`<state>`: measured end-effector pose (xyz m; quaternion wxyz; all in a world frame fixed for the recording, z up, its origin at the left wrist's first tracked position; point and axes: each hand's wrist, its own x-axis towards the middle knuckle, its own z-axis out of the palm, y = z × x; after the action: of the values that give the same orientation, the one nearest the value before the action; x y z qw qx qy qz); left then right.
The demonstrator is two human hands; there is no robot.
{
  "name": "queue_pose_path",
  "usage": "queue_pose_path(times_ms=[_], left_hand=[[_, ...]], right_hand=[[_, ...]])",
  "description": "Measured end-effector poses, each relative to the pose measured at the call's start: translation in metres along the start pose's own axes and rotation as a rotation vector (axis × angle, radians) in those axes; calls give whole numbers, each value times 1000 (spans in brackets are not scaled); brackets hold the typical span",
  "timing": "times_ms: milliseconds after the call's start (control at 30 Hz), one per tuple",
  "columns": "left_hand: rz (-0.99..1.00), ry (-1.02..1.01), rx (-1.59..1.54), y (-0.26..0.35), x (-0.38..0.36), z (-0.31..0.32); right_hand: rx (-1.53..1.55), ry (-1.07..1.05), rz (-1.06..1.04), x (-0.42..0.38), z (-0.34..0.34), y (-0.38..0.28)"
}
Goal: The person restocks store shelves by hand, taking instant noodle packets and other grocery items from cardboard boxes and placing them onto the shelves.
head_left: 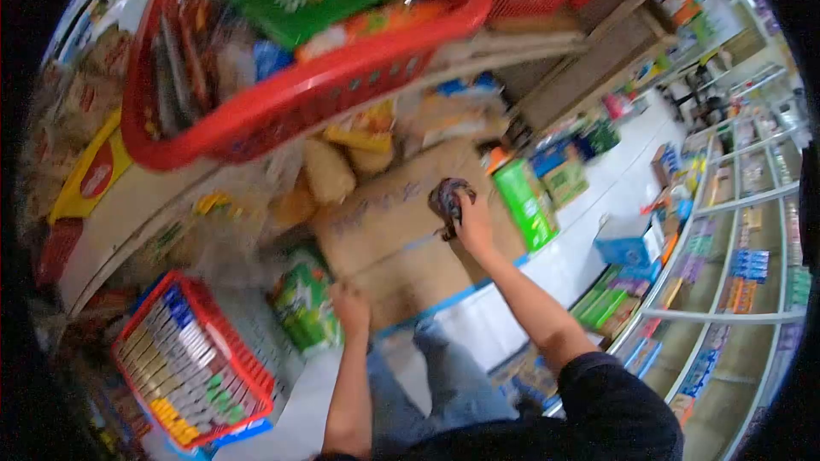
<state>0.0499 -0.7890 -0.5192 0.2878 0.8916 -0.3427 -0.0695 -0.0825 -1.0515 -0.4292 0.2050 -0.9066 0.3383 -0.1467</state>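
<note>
A large brown cardboard box (401,265) with handwriting and blue tape along its near edge stands before my legs. On its top, my right hand (472,220) is closed on a dark patterned bundle (450,196), which looks like crumpled cloth; blur hides its exact kind. My left hand (350,309) has its fingers curled at the box's left edge. A green and white packet (305,303) lies just left of that hand. Beyond the box are bagged tan goods (329,171) under the shelf.
A red basket (316,77) of packets juts out overhead on a shelf. At lower left stands a red crate (243,333) of small boxes. Right of the cardboard box are a green pack (524,205) and white floor (589,205); glass shelves (735,316) line the far right.
</note>
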Motion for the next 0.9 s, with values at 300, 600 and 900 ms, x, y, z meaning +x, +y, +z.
queue_pose_path(times_ms=[300, 600, 900], left_hand=[[-120, -66, 104, 12, -3, 15], [-182, 11, 77, 12, -10, 29], [-285, 81, 13, 9, -15, 20]], right_hand=[[305, -185, 344, 31, 141, -83], [622, 116, 717, 53, 8, -1], [102, -353, -13, -49, 114, -96]])
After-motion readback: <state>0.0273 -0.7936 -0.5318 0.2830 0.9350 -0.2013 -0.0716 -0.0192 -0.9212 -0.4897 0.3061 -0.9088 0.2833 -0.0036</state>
